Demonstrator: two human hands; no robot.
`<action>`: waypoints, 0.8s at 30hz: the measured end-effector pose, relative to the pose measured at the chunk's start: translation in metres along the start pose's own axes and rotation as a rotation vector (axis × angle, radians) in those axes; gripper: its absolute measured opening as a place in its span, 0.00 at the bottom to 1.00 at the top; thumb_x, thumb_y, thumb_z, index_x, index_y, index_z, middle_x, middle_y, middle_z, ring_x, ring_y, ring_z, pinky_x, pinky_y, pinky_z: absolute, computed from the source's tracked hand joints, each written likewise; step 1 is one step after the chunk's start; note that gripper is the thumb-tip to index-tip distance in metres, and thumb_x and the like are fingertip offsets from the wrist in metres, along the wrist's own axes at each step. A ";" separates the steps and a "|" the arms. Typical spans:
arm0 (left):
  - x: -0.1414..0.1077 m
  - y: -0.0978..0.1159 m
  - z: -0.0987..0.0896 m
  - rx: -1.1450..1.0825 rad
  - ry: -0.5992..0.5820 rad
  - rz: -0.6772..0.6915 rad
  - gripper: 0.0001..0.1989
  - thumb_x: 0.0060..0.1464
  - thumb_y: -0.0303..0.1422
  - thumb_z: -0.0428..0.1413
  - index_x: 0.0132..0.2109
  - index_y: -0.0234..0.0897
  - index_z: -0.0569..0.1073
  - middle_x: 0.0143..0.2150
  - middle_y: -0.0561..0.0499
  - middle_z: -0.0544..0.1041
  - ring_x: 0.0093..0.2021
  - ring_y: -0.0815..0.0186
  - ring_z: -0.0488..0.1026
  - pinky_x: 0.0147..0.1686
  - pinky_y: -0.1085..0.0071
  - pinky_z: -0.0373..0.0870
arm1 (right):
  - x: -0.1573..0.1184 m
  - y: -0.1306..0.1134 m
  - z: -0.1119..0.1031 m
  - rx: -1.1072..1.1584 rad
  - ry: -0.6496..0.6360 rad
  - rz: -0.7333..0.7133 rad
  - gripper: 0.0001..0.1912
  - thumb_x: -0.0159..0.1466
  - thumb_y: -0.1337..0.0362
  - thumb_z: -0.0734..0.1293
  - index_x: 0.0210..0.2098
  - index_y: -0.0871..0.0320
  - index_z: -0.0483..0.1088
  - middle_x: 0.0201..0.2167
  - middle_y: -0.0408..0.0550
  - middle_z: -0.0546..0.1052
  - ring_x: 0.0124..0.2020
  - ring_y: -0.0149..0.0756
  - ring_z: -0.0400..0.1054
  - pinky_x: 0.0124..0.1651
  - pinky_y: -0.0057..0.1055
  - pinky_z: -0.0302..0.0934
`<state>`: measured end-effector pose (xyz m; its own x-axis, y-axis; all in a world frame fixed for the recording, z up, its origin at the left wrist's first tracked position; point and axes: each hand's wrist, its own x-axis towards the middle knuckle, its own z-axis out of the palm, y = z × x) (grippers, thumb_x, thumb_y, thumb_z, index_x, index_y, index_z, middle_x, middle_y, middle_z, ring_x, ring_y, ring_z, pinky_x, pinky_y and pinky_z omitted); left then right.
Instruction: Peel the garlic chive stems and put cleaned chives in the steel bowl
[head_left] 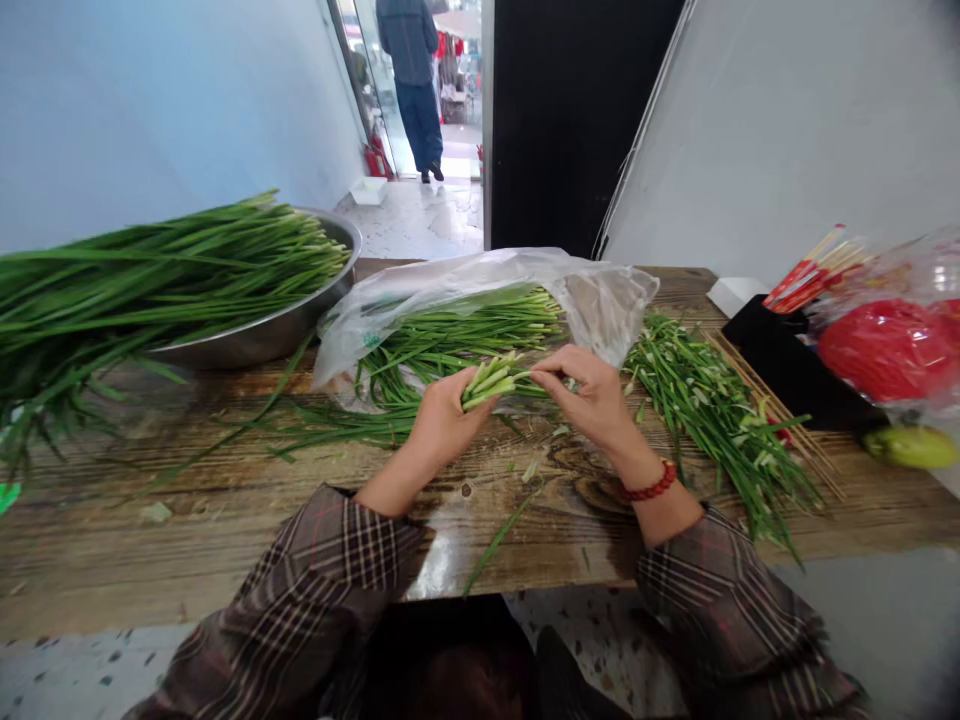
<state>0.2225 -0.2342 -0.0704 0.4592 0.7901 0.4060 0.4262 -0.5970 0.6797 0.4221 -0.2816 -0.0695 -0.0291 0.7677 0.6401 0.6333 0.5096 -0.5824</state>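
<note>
My left hand [448,415] is wrapped round a small bunch of garlic chives [491,382], the pale cut ends pointing right and the green leaves trailing left. Thumb and forefinger of my right hand [589,395] pinch at the end of one chive stem in that bunch. Just behind both hands, more chives [472,330] lie in an open clear plastic bag [450,278]. A heap of loose chives and pale trimmings [712,415] is to the right of my right hand.
A metal bowl [255,345] piled with chives stands at the left. On the right are a black box [802,370] with red-wrapped chopsticks [806,270], thin wooden sticks and a red plastic-wrapped bundle [889,345]. Scraps litter the wooden table [262,520]. A person [412,80] stands at the doorway.
</note>
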 end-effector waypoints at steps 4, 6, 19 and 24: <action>-0.003 -0.002 0.003 0.101 -0.058 -0.011 0.04 0.53 0.28 0.54 0.30 0.35 0.72 0.26 0.54 0.74 0.28 0.68 0.68 0.29 0.75 0.59 | -0.001 -0.003 0.017 0.221 0.119 0.268 0.08 0.62 0.62 0.66 0.28 0.57 0.72 0.28 0.44 0.75 0.30 0.32 0.66 0.35 0.30 0.58; -0.005 -0.004 0.005 0.130 -0.083 -0.004 0.03 0.52 0.27 0.54 0.31 0.35 0.72 0.27 0.54 0.74 0.28 0.68 0.68 0.29 0.75 0.58 | -0.003 -0.004 0.028 0.379 0.188 0.435 0.06 0.59 0.62 0.67 0.27 0.57 0.72 0.27 0.42 0.73 0.29 0.31 0.64 0.35 0.29 0.57; -0.005 -0.007 0.009 0.123 -0.086 0.018 0.04 0.53 0.27 0.53 0.32 0.36 0.72 0.29 0.53 0.75 0.27 0.69 0.67 0.28 0.74 0.57 | -0.006 -0.013 0.035 0.612 0.295 0.563 0.11 0.61 0.55 0.67 0.30 0.57 0.69 0.26 0.39 0.67 0.30 0.29 0.58 0.36 0.28 0.54; -0.005 -0.008 0.008 0.096 -0.071 0.023 0.04 0.51 0.26 0.53 0.30 0.36 0.71 0.26 0.55 0.73 0.27 0.69 0.66 0.28 0.75 0.57 | -0.006 -0.007 0.031 0.593 0.377 0.557 0.11 0.61 0.56 0.68 0.30 0.57 0.70 0.27 0.39 0.68 0.30 0.29 0.59 0.36 0.27 0.55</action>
<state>0.2237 -0.2346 -0.0826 0.5225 0.7662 0.3740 0.4862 -0.6281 0.6075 0.3938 -0.2778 -0.0850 0.4849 0.8384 0.2488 -0.0270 0.2987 -0.9540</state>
